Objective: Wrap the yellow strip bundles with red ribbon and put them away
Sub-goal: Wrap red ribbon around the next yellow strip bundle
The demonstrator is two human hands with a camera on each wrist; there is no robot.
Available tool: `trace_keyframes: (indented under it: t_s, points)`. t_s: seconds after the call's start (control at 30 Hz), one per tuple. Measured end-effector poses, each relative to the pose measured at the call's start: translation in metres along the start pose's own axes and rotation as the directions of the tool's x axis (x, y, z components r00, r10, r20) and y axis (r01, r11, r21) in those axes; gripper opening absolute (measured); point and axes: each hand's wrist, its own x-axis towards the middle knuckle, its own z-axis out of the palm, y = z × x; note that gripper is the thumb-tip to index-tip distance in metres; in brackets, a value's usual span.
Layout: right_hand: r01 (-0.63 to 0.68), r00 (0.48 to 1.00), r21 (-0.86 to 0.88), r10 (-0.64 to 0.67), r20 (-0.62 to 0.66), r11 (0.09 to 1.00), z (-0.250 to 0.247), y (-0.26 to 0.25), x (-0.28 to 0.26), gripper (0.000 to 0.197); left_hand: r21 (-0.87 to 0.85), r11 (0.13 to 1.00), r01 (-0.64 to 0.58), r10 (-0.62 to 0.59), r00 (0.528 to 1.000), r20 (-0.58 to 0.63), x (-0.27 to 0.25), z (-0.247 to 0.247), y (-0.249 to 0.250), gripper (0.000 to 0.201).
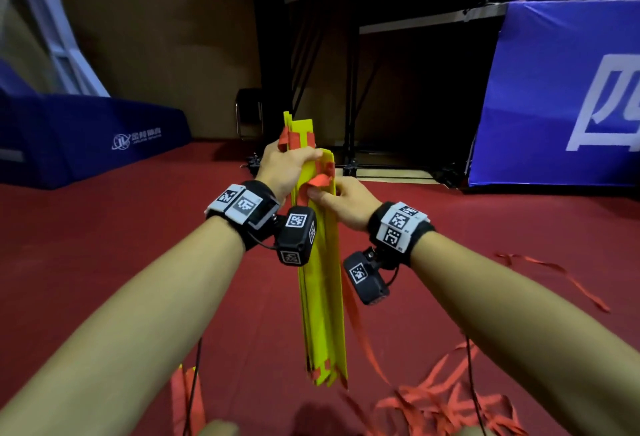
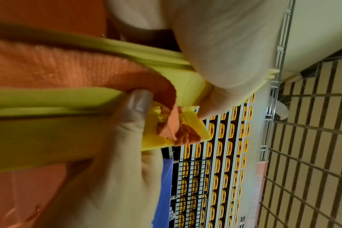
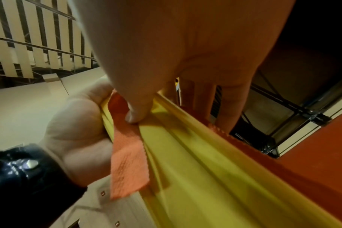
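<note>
The left hand (image 1: 287, 165) is curled around the upper part of the yellow strip bundle (image 1: 320, 297), which is held in the air over the red floor (image 1: 104, 262). Just right of it, the right hand (image 1: 341, 203) pinches the red ribbon (image 1: 320, 181) against the bundle with its thumb. Loose ribbons (image 1: 433, 401) lie on the floor at lower right.

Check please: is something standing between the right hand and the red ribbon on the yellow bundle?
Nothing visible does. The right hand pinches the red ribbon against the yellow bundle, with its thumb on the ribbon. The left hand grips the bundle just above that spot, not between them.
</note>
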Motion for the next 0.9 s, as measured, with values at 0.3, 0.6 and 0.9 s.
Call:
trace_keyframes:
  t_s: [0.3, 0.6, 0.9]
  points:
    - [-0.054, 0.999, 0.112, 0.052, 0.015, 0.992, 0.018, -0.002, -0.005, 0.021, 0.149, 0.983, -0.105, 0.104, 0.994, 0.018, -0.009, -0.015, -0.01, 0.014]
    - [-0.262, 0.964, 0.367, 0.225, 0.142, 0.892, 0.039, -0.001, -0.008, 0.027, 0.064, 0.997, -0.052, 0.062, 0.983, -0.173, -0.013, -0.037, -0.041, 0.027]
    - [-0.258, 0.945, 0.551, 0.325, -0.025, 0.794, 0.037, -0.015, 0.016, 0.01, 0.063, 0.996, -0.067, 0.076, 0.986, -0.147, -0.007, -0.045, -0.033, 0.017]
